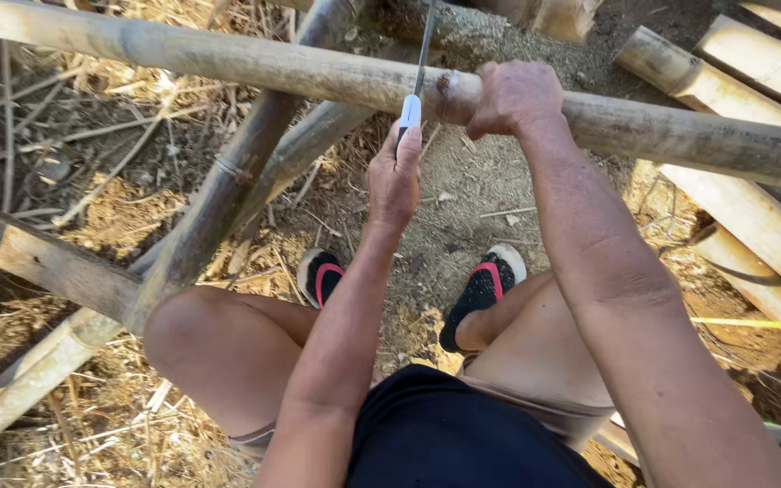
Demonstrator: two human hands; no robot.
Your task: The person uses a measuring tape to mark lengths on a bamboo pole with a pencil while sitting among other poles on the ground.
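Your left hand (394, 178) is shut tight around the white handle of a saw (411, 110). The thin blade goes up and across the long bamboo pole (228, 68). It touches the pole at a dark cut mark. Your right hand (514, 97) is curled over the top of the same pole, just beside the blade, gripping it. The pole lies across other bamboo poles (228, 194). Split bamboo pieces (752, 208) lie on the right. Your feet in black shoes (485, 289) stand on the dirt below.

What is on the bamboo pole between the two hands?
In the head view, the saw blade crosses the bamboo pole at a dark cut mark, between left hand and right hand.
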